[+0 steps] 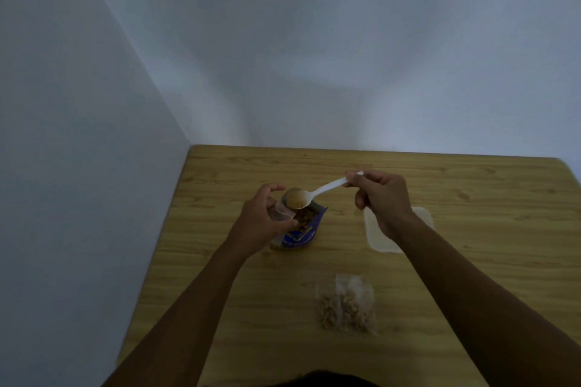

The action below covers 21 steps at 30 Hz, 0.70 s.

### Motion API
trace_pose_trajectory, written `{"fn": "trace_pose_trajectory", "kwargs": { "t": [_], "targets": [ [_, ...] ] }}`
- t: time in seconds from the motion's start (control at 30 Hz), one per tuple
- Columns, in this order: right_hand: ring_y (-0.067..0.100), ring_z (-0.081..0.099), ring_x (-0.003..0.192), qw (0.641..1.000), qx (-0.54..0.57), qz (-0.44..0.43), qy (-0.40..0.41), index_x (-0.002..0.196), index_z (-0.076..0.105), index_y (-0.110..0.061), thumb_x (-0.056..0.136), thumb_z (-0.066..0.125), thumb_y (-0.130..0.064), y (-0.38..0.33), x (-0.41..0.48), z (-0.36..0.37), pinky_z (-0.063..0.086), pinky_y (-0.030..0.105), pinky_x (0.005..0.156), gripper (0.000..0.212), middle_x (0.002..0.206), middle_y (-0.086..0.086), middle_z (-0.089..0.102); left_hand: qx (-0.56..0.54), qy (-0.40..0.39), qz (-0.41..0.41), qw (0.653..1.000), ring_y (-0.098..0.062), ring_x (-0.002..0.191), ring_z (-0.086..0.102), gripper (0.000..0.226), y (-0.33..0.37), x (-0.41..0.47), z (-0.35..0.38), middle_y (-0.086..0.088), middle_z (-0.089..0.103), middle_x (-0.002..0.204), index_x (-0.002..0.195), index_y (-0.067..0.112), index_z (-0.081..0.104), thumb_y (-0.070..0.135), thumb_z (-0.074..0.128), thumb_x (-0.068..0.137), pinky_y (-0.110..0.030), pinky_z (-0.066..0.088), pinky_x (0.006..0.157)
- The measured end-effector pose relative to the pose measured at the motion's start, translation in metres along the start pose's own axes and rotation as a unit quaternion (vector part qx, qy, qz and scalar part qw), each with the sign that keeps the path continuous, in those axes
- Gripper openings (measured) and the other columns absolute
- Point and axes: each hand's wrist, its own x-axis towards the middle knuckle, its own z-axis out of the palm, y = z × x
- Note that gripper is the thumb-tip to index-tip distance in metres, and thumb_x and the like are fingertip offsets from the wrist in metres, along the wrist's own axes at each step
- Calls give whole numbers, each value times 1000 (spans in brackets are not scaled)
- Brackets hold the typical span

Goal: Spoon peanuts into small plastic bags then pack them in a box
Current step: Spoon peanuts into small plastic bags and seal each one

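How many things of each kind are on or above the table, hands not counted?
Filled small bags: 2
Small bag in the left hand: 1
Peanut pack: 1
Spoon: 1
Plastic box: 1
Total: 6

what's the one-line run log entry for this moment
right hand: white plastic spoon loaded with peanuts | left hand: small clear plastic bag | below spoon: open blue peanut packet | filled bags on wooden table

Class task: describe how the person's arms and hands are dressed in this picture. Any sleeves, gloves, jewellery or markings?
Both forearms are bare to the bottom of the frame, so no sleeves show. The left hand and right hand wear no gloves. No watch, ring, bracelet or marking can be seen, though the picture is dim.
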Motion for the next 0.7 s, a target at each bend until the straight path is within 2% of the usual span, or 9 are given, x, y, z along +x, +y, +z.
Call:
{"fn": "trace_pose_trajectory", "kwargs": {
  "t": [0.1, 0.33, 0.47, 0.53, 0.6, 0.63, 0.7],
  "targets": [
    [21, 48, 44, 999, -26, -28, -24, 90, 79, -4, 89, 74, -9, -4, 0, 2, 44, 27, 45, 8, 85, 17, 75, -26, -18, 0, 999, -7, 89, 72, 75, 5, 2, 1, 1, 76, 93, 129, 32, 51, 20, 91, 66, -35, 60, 81],
    [20, 53, 47, 990, -94, -79, -75, 94, 78, -6, 91, 71, -10, -12, -2, 8, 48, 30, 48, 9, 82, 14, 75, -42, -50, 0, 998, -7, 85, 71, 76, 14, 4, 2, 2, 75, 91, 131, 29, 49, 14, 90, 68, -24, 59, 74],
    [19, 57, 47, 971, -161, -142, -110, 95, 79, -12, 91, 72, -14, -23, -7, 20, 53, 29, 51, 9, 71, 11, 73, -34, -64, -1, 997, -8, 89, 72, 72, 15, 8, 4, 3, 75, 99, 128, 34, 48, 18, 88, 71, -31, 62, 77],
    [17, 59, 47, 954, -199, -177, -136, 97, 79, -12, 91, 72, -17, -30, -8, 27, 54, 32, 52, 10, 65, -1, 73, -33, -63, 5, 997, -11, 88, 71, 69, 14, 10, 6, 1, 75, 97, 128, 35, 48, 21, 87, 72, -36, 62, 78],
    [12, 60, 46, 937, -236, -203, -157, 99, 79, -13, 92, 72, -19, -37, -9, 32, 52, 28, 50, 12, 63, -17, 70, -32, -54, 12, 998, -15, 86, 71, 67, 13, 10, 7, -2, 75, 93, 128, 34, 48, 22, 85, 74, -37, 61, 76],
    [13, 60, 45, 930, -249, -218, -162, 100, 79, -15, 93, 72, -20, -41, -10, 34, 51, 29, 49, 12, 61, -18, 69, -35, -48, 14, 998, -15, 85, 71, 64, 12, 10, 8, -3, 74, 93, 128, 34, 48, 20, 84, 76, -37, 62, 76],
    [22, 61, 45, 921, -251, -254, -158, 100, 79, -17, 93, 72, -20, -47, -9, 35, 51, 36, 48, 11, 59, -7, 69, -46, -30, 16, 998, -18, 83, 71, 59, 12, 9, 9, -3, 73, 94, 126, 33, 49, 17, 81, 79, -36, 62, 74]
  ]
}}
